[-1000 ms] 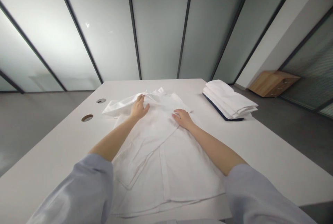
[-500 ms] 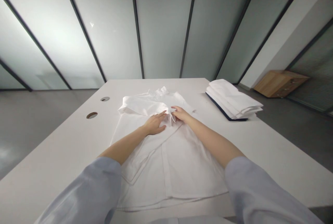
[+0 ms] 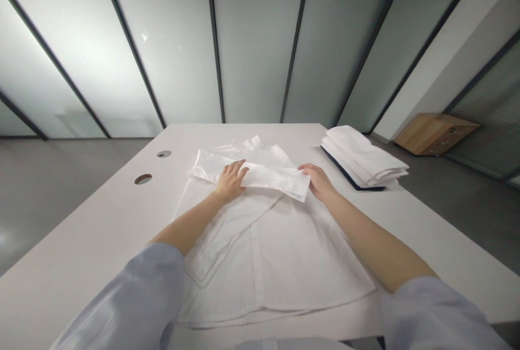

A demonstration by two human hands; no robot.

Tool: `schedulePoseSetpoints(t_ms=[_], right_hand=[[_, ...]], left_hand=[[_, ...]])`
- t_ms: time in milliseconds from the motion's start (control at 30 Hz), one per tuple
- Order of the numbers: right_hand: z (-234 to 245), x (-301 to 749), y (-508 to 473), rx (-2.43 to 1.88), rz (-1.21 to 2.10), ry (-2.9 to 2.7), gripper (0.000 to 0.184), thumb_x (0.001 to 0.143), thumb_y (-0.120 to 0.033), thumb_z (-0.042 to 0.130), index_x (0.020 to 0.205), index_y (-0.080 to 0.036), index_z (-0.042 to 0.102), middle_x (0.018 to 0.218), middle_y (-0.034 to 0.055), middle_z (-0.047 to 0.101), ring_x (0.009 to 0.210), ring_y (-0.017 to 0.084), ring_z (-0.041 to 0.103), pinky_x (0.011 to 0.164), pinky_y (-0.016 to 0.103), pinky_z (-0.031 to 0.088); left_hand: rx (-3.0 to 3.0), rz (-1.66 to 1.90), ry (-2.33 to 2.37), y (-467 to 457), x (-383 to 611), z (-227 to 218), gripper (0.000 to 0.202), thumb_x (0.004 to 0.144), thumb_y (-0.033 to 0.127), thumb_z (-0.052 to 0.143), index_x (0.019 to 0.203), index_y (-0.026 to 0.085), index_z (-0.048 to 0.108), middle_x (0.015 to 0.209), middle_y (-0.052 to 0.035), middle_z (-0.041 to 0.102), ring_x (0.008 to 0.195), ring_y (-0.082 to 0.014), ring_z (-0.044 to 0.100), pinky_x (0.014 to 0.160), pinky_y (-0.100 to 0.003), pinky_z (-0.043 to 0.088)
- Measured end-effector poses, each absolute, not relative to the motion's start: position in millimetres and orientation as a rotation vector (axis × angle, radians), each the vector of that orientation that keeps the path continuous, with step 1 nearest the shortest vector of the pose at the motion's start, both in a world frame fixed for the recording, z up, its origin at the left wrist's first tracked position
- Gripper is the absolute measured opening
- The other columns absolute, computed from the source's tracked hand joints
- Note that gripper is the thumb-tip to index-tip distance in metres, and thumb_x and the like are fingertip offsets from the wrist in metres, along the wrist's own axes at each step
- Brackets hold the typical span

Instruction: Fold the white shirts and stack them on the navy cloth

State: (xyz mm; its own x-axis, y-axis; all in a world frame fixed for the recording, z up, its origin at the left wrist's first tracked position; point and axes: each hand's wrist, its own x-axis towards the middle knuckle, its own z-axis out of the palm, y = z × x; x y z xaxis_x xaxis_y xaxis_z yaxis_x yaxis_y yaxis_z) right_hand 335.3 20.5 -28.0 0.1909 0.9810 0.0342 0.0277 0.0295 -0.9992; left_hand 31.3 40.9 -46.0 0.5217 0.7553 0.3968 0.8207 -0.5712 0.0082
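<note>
A white shirt (image 3: 300, 263) lies spread on the table with its hem toward me and its collar end (image 3: 255, 143) at the far side. One sleeve (image 3: 268, 175) stretches across the upper part of the shirt. My right hand (image 3: 319, 181) pinches the end of that sleeve at the shirt's right side. Resting on the sleeve left of its middle is my left hand (image 3: 231, 181), palm down with the fingers apart.
To the right stands a stack of folded white cloth (image 3: 361, 157) on a dark flat base (image 3: 368, 188). Two round holes pierce the white table (image 3: 101, 231) on the left. A wooden cabinet (image 3: 433, 133) is on the floor beyond, and frosted glass panels (image 3: 255, 41) line the back.
My right hand has moved right, drawing the bunched sleeve out flat across the shirt. My left hand has shifted slightly left and up onto the sleeve.
</note>
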Motion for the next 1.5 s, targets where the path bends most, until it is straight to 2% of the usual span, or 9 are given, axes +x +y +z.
schedulePoseSetpoints(t_ms=[100, 267, 667, 933, 1100, 1200, 1300, 1400, 1500], right_hand=[[-38.6, 355.6, 6.7, -1.416, 1.011, -1.125, 0.016, 0.056, -0.026, 0.051, 0.069, -0.020, 0.060, 0.058, -0.0026, 0.056, 0.055, 0.014, 0.049, 0.050, 0.023, 0.036], [-53.5, 371.0, -3.3, -1.452, 0.957, -1.055, 0.017, 0.055, -0.027, 0.053, 0.068, -0.020, 0.060, 0.057, -0.0032, 0.056, 0.056, 0.014, 0.049, 0.050, 0.023, 0.035], [-46.7, 384.5, -9.6, -1.345, 1.027, -1.032, 0.017, 0.052, -0.031, 0.052, 0.067, -0.022, 0.052, 0.058, -0.0004, 0.050, 0.058, 0.017, 0.050, 0.051, 0.027, 0.038], [-41.9, 399.1, -31.0, -1.641, 1.291, -1.353, 0.017, 0.053, -0.026, 0.054, 0.070, -0.022, 0.053, 0.055, -0.0055, 0.049, 0.051, 0.013, 0.046, 0.048, 0.023, 0.032], [-22.5, 414.6, -20.5, -1.826, 0.904, -1.883, 0.027, 0.062, -0.025, 0.063, 0.089, -0.022, 0.063, 0.058, -0.0037, 0.059, 0.055, 0.016, 0.052, 0.054, 0.025, 0.036], [-8.8, 408.1, -6.5, -1.773, 0.597, -2.035, 0.027, 0.070, -0.026, 0.063, 0.097, -0.022, 0.066, 0.080, 0.0024, 0.068, 0.073, 0.019, 0.061, 0.067, 0.027, 0.042], [-2.2, 380.1, 4.6, -1.680, 0.426, -2.127, 0.029, 0.079, -0.026, 0.058, 0.106, -0.021, 0.065, 0.100, 0.0059, 0.069, 0.088, 0.020, 0.062, 0.077, 0.027, 0.043], [-7.5, 343.2, 7.4, -1.716, 0.359, -2.287, 0.028, 0.085, -0.034, 0.056, 0.107, -0.020, 0.066, 0.104, 0.0074, 0.069, 0.091, 0.020, 0.063, 0.078, 0.027, 0.044], [-23.0, 316.6, 3.8, -1.764, 0.283, -2.490, 0.029, 0.088, -0.042, 0.053, 0.100, -0.019, 0.067, 0.102, 0.0093, 0.068, 0.093, 0.022, 0.062, 0.077, 0.027, 0.044]], left_hand=[[-2.584, -0.340, -1.469, 50.2, 17.0, -44.1, 0.077, 0.068, 0.029, 0.067, 0.140, 0.025, 0.041, 0.154, -0.0095, 0.031, 0.140, -0.0337, 0.024, 0.113, -0.049, 0.022], [-2.438, -0.121, -1.681, 64.0, -16.7, -47.0, 0.074, 0.074, 0.019, 0.058, 0.145, 0.024, 0.036, 0.155, -0.0079, 0.028, 0.142, -0.0282, 0.024, 0.115, -0.044, 0.020], [-2.349, -0.119, -1.871, 70.7, -49.6, -54.6, 0.066, 0.080, 0.023, 0.049, 0.145, 0.021, 0.036, 0.153, -0.0096, 0.033, 0.140, -0.0262, 0.030, 0.112, -0.039, 0.028], [-2.381, -0.038, -1.916, 78.0, -61.3, -62.1, 0.063, 0.080, 0.023, 0.047, 0.143, 0.020, 0.039, 0.153, -0.0101, 0.034, 0.139, -0.0254, 0.032, 0.110, -0.037, 0.032], [-2.555, 0.211, -1.934, 85.5, -63.7, -45.3, 0.066, 0.081, 0.039, 0.050, 0.144, 0.022, 0.039, 0.152, -0.0110, 0.034, 0.141, -0.0301, 0.027, 0.112, -0.044, 0.025], [-2.754, 0.236, -1.835, 87.3, -54.5, -27.0, 0.079, 0.078, 0.050, 0.054, 0.148, 0.021, 0.032, 0.155, -0.0109, 0.029, 0.143, -0.0296, 0.024, 0.112, -0.040, 0.025], [-2.801, 0.040, -1.820, 84.0, -34.7, -18.8, 0.076, 0.085, 0.058, 0.040, 0.149, 0.019, 0.030, 0.155, -0.0100, 0.028, 0.142, -0.0255, 0.027, 0.113, -0.035, 0.024], [-2.776, -0.003, -1.851, 75.5, -14.3, -26.4, 0.078, 0.086, 0.066, 0.033, 0.146, 0.016, 0.034, 0.154, -0.0121, 0.031, 0.142, -0.0257, 0.027, 0.114, -0.036, 0.022], [-2.767, 0.071, -1.846, 61.1, 0.0, -40.8, 0.088, 0.079, 0.073, 0.041, 0.146, 0.016, 0.033, 0.155, -0.0153, 0.025, 0.143, -0.0306, 0.021, 0.114, -0.044, 0.019]])
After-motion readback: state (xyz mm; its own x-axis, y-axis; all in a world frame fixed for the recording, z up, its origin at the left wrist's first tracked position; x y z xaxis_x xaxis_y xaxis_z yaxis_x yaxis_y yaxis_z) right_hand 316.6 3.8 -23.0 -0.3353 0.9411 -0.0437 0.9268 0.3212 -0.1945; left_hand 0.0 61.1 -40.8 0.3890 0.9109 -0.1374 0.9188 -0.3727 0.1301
